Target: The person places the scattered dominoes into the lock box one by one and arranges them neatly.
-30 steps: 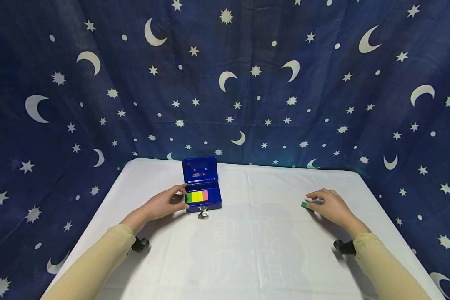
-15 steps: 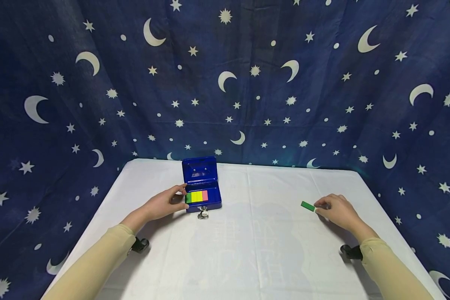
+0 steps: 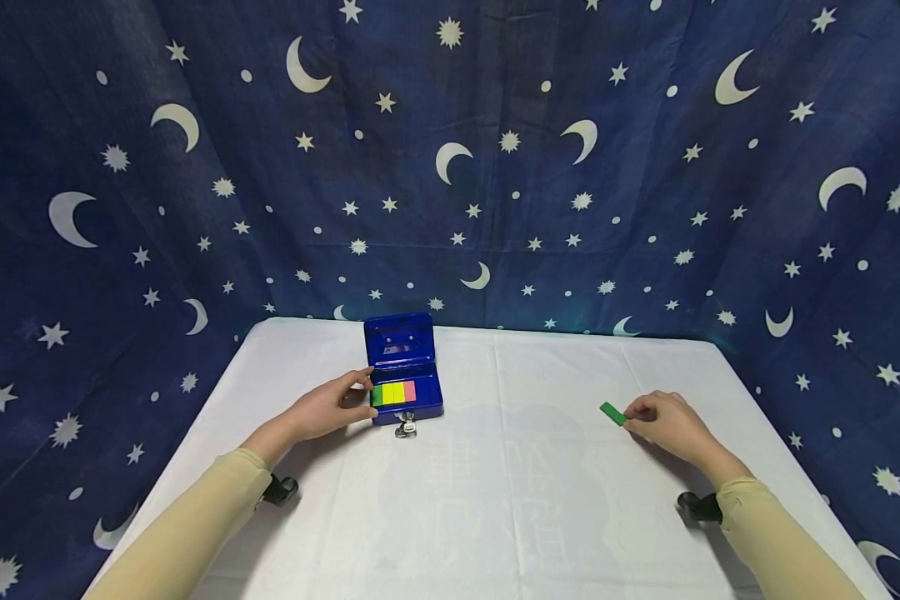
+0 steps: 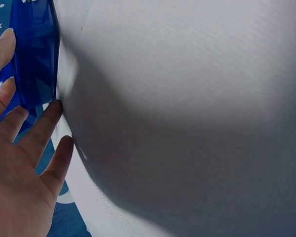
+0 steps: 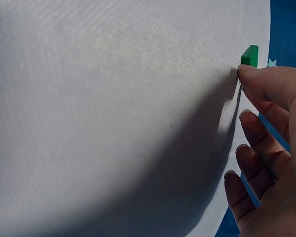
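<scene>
A blue metal cash box [image 3: 429, 408] stands at the left of centre with its lid [image 3: 401, 340] raised. In its tray lie a green block [image 3: 377, 396], two yellow blocks [image 3: 393, 392] and a pink block [image 3: 410, 391], side by side. My left hand [image 3: 333, 407] rests against the box's left side, thumb near the front corner, other fingers extended; the left wrist view shows the box wall [image 4: 37, 59] beside the fingertips. Far to the right, my right hand [image 3: 669, 427] pinches one end of another green block [image 3: 612, 413] between thumb and forefinger. The right wrist view shows that block [image 5: 249, 56] jutting past the thumb.
A small padlock or latch [image 3: 406, 426] hangs at the front of the box. White cloth [image 3: 525, 492] covers the table. Dark blue fabric [image 3: 495, 217] with moons and stars rises behind and at both sides.
My right hand has shifted right from over the green block to its near end, then slightly back left, and the block has turned a little. The left hand and the box have stayed put.
</scene>
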A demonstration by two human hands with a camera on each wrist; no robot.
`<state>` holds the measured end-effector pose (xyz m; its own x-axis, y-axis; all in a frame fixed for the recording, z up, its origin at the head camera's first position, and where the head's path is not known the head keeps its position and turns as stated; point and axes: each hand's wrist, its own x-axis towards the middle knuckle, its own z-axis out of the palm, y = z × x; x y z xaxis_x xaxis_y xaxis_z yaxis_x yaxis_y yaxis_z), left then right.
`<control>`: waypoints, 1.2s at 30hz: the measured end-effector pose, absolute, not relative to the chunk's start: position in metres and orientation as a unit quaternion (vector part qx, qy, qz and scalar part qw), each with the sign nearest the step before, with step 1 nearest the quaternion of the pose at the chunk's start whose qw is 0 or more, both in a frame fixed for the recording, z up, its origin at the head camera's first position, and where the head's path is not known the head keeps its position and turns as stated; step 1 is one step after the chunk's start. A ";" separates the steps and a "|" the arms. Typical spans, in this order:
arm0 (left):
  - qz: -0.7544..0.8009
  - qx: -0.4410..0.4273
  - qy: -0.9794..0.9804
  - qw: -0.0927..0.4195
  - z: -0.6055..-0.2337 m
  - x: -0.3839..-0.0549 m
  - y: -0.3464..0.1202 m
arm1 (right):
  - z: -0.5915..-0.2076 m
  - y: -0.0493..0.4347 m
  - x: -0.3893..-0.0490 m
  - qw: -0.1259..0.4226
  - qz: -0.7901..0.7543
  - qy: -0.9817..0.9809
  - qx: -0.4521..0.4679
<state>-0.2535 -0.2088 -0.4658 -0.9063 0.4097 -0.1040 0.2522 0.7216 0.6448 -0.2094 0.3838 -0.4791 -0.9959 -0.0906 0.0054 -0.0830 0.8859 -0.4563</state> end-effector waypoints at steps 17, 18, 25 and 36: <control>0.326 0.176 0.920 0.124 -0.466 -0.254 -0.208 | -0.481 0.375 -0.214 0.035 -0.281 0.957 -0.065; 0.326 0.175 0.921 0.124 -0.466 -0.254 -0.208 | -0.480 0.374 -0.214 0.039 -0.283 0.956 -0.066; 0.328 0.174 0.920 0.125 -0.466 -0.254 -0.208 | -0.479 0.375 -0.214 0.048 -0.295 0.952 -0.062; 0.331 0.173 0.919 0.127 -0.465 -0.253 -0.208 | -0.483 0.378 -0.215 0.054 -0.312 0.947 -0.056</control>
